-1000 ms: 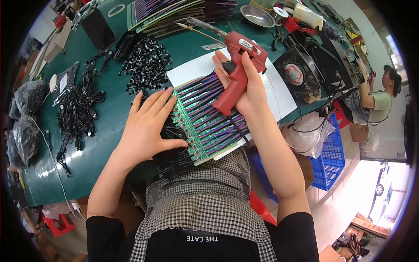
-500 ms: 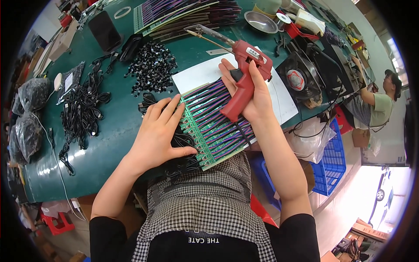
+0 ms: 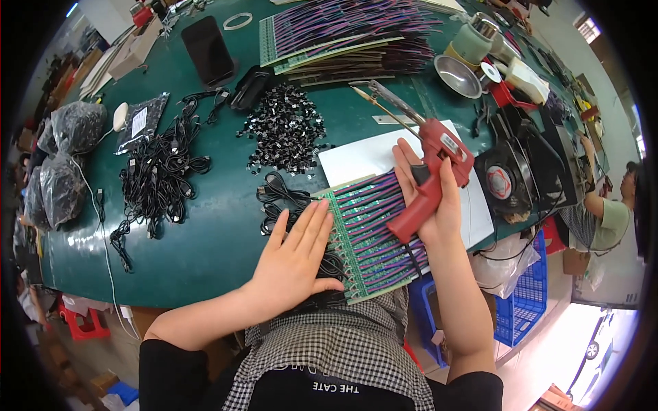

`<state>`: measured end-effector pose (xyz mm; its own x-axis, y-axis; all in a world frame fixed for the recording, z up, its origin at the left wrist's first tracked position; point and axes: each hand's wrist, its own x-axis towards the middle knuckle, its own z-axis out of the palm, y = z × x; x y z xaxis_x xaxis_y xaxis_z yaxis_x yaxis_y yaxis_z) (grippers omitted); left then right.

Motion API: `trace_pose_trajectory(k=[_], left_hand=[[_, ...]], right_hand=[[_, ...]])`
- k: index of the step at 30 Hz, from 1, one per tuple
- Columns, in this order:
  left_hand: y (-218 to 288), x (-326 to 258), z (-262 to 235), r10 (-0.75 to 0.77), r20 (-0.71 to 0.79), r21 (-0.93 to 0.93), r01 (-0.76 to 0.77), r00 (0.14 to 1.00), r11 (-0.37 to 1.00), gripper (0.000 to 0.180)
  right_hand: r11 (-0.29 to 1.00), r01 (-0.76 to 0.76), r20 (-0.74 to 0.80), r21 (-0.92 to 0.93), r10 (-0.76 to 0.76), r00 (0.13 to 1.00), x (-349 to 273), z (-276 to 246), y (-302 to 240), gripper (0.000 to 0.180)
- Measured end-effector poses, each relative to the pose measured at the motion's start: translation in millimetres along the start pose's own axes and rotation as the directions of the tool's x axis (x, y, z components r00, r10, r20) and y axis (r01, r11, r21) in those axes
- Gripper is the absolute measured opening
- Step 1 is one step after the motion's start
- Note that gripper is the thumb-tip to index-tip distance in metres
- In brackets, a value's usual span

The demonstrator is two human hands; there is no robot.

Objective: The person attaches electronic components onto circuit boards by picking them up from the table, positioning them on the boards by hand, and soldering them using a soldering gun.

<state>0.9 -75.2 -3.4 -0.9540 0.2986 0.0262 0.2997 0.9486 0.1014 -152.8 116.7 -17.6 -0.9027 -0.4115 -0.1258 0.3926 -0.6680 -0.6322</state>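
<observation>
Left hand: My left hand (image 3: 295, 264) is flat and unclenched, fingers fanned, tips at the panel's nine o'clock edge.
Right hand: My right hand (image 3: 444, 220) cradles the soldering gun (image 3: 423, 200) between thumb and palm, its other fingers loosely extended.
Gun: Pistol-shaped, smooth red plastic with a black trigger; the metal barrel and thin, brass-toned tube point to eleven o'clock.
Panel: The wired circuit-board panel (image 3: 346, 253) sits between my hands, a glossy green slab striped with pink, blue and black wires, with the gun above its one-to-two o'clock side.
Sheet: Smooth white sheet (image 3: 360, 156), jutting from under the panel toward twelve and three.
Cables: Rubbery black cable coils (image 3: 279, 188) sit beside and beneath my left hand; a tangled cable pile (image 3: 161, 175) lies at its ten o'clock.
Parts: Gritty heap of small black components (image 3: 284, 130), twelve o'clock of my left hand.
Stack: Layered wired boards (image 3: 343, 34), bristling with wires, twelve o'clock of the panel.
Bowl: Shiny round metal bowl (image 3: 458, 77), one o'clock of the panel.
</observation>
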Motion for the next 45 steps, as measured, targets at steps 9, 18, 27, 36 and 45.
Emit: trace_pose_trajectory(k=[9, 18, 27, 36, 45], left_hand=[[0, 5, 5, 0.001, 0.052, 0.090, -0.006, 0.999, 0.996, 0.100], [9, 6, 11, -0.042, 0.067, 0.064, 0.038, 0.997, 0.997, 0.098], [-59, 44, -11, -0.086, -0.152, -0.406, 0.017, 0.985, 0.914, 0.043], [-87, -76, -47, -0.258, -0.334, -0.938, -0.292, 0.907, 0.190, 0.015], [-68, -362, -57, -0.642, -0.171, -0.981, -0.068, 0.748, 0.181, 0.019]], right_hand=[[1.000, 0.007, 0.018, -0.030, -0.006, 1.000, 3, 3, -2, 0.064], [1.000, -0.005, 0.036, 0.008, 0.004, 0.999, 4, -1, 0, 0.059], [0.998, -0.023, 0.085, 0.060, 0.018, 0.996, 2, 1, -5, 0.061], [0.974, -0.013, 0.096, 0.227, -0.009, 0.995, 2, -8, -4, 0.062], [0.973, -0.042, 0.116, 0.226, 0.016, 0.993, 1, -10, -10, 0.061]])
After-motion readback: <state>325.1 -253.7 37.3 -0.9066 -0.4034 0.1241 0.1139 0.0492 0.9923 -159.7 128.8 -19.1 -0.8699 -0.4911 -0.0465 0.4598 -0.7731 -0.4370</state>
